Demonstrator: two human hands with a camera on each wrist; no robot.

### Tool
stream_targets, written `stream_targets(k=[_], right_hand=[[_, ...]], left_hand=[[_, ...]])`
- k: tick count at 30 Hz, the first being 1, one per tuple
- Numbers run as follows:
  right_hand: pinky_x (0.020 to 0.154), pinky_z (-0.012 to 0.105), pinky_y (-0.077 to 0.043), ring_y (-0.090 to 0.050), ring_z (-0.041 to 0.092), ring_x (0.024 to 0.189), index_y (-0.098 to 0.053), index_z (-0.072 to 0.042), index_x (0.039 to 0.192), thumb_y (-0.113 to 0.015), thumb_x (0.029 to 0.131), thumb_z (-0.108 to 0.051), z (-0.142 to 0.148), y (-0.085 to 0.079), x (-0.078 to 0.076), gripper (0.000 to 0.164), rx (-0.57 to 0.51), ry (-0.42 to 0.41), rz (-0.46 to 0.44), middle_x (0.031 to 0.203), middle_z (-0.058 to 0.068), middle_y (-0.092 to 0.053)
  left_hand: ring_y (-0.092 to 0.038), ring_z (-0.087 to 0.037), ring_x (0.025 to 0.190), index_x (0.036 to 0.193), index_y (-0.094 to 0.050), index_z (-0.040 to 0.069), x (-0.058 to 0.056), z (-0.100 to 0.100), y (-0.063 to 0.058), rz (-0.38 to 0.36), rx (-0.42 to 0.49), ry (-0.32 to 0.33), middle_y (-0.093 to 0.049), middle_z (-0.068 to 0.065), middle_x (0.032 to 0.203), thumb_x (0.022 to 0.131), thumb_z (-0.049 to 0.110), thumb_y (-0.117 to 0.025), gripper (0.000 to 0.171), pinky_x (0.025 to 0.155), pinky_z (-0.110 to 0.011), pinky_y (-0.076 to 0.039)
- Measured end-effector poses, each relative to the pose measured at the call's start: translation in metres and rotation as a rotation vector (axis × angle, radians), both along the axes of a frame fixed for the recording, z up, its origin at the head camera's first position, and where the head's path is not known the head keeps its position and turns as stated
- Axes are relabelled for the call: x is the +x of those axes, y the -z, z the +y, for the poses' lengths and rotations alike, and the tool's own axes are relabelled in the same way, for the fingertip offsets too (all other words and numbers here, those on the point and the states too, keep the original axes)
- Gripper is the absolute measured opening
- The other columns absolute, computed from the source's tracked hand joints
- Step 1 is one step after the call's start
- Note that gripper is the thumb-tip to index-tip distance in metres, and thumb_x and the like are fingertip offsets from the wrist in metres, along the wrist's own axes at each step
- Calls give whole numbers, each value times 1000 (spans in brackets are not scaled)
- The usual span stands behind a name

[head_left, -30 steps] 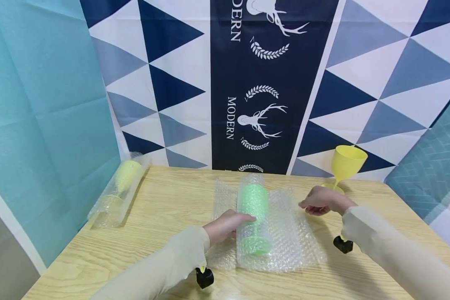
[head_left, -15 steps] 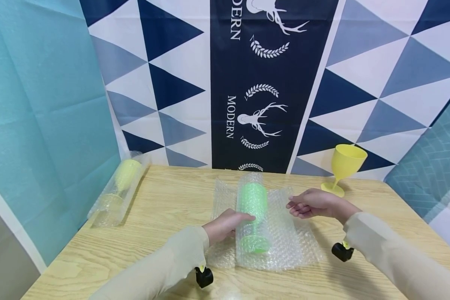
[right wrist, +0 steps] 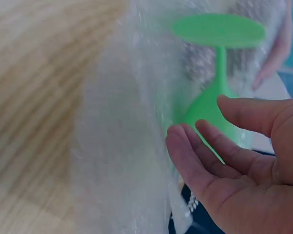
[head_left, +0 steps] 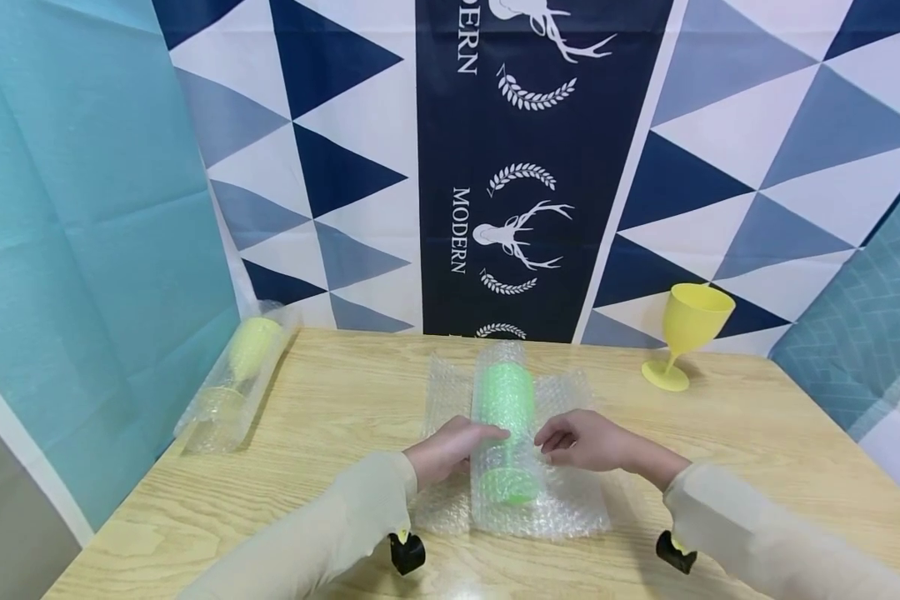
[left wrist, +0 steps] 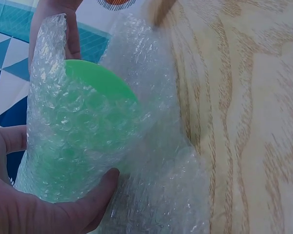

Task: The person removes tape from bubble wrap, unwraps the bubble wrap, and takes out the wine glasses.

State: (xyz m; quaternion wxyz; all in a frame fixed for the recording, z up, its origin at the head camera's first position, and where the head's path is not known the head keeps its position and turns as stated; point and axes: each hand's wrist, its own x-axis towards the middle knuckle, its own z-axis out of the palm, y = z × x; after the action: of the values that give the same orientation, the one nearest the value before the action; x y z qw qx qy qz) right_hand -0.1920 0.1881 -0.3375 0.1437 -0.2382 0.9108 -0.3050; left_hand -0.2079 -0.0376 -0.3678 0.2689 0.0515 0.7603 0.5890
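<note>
Green goblet | my left hand pinches it through bubble wrap | right hand moved in, thumb apart from fingers | coverage seems unfinished

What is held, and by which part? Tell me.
Left grip holds the green plastic goblet through clear bubble wrap, near the bowl's stem end; right grip pinches nothing visible.
</note>
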Motion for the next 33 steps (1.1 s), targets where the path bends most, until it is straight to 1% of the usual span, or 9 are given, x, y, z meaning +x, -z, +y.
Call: stream_targets(k=[4,9,17,22,24,28,30,32,33], right_hand=[[78,26,-57,-66,18,89,-62,8,109,-72,81,-9,-2,6,5,34,-5,-117,68,98,12,-68],[80,30,-57,-64,24,93,-59,9,115,-79,76,-14,6,10,10,50,16,-201,133,104,15,-66],[75,28,-56,-62,20,90,-63,2,110,-81,74,-19,26,14,15,46,108,-220,229,101,8,-65],[80,30,-55,-63,21,96,-65,-3,113,-81,75,-30,30,18,20,49,152,-206,199,105,5,-63],[81,31,-55,-62,22,98,-65,-4,114,-80,75,-32,29,20,22,50,159,-200,203,106,5,-63],[80,30,-54,-61,19,94,-65,-3,111,-84,70,-32,28,25,26,53,175,-196,294,104,4,-63],[79,30,-54,-61,17,92,-65,-3,109,-85,67,-32,27,27,28,55,199,-184,337,103,3,-63],[79,30,-54,-60,15,92,-65,-3,109,-86,65,-33,27,28,30,57,220,-165,354,103,2,-62],[79,30,-54,-59,15,92,-65,-3,109,-86,65,-33,27,29,30,57,231,-157,361,103,2,-62]], left_hand=[[-37,-37,138,135,-45,-2,0,-1,0,1,4,9,-38,-19,149,86,37,-65,66,113,-54,-34],[-35,-38,140,137,-42,-3,0,0,-1,6,-11,9,-36,-20,150,86,39,-65,70,114,-55,-32],[-30,-39,143,144,-32,-4,1,-4,-2,-10,6,17,-29,-22,154,87,42,-64,80,116,-54,-30],[-29,-40,143,144,-33,-4,4,-7,-2,0,-7,5,-30,-21,154,88,42,-63,79,115,-55,-29],[-30,-41,142,143,-33,-5,5,-9,-3,14,-23,-13,-31,-22,153,87,42,-63,80,115,-57,-28],[-37,-42,135,136,-37,-9,6,-12,-12,54,-59,-57,-38,-24,145,87,41,-62,74,114,-57,-29],[-41,-40,131,135,-37,-8,5,-12,-19,98,-95,-87,-40,-23,141,88,41,-62,72,113,-56,-32],[-44,-39,130,136,-36,-7,3,-11,-28,176,-147,-108,-42,-23,141,88,41,-61,72,111,-54,-35],[-44,-39,129,136,-36,-6,2,-10,-32,232,-180,-116,-43,-22,140,88,41,-61,72,110,-53,-36]])
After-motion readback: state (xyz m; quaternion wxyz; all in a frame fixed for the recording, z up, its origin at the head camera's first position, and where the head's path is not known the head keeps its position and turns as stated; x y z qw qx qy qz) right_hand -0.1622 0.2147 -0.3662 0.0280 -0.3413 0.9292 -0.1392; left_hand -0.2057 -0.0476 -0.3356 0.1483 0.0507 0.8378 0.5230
